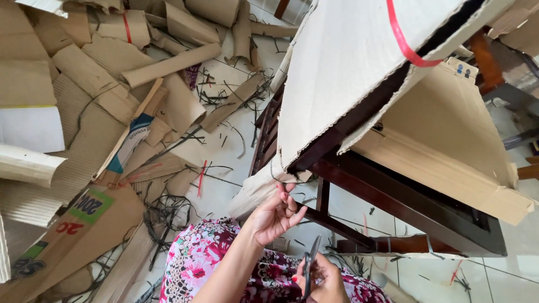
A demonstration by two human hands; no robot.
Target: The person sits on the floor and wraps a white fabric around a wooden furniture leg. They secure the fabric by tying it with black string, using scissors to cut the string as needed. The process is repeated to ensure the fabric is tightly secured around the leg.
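Gripping the dark scissors [309, 268] low over our lap, our right hand [321, 280] is clamped on them, blades pointing up. Our left hand [275, 214], fingers half-spread and holding nothing, reaches up for the cardboard sheet [348, 73] edge draped over the dark wooden bench [404, 196], directly above the scissors and nearer that left hand.

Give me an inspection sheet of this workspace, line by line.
Surface: white tiled floor, partly bare, littered.
Job's things: large cardboard sheet with a red band draped over a dark wooden table frame; scissors, blades up.
Clutter: cardboard scraps and rolls heaped at left; dark strap offcuts strewn about.
Grippers: left hand reaches up to the sheet's lower edge; right hand holds the scissors.
Cables: nothing seen.
Surroundings: floral-print clothing below; more furniture at upper right.
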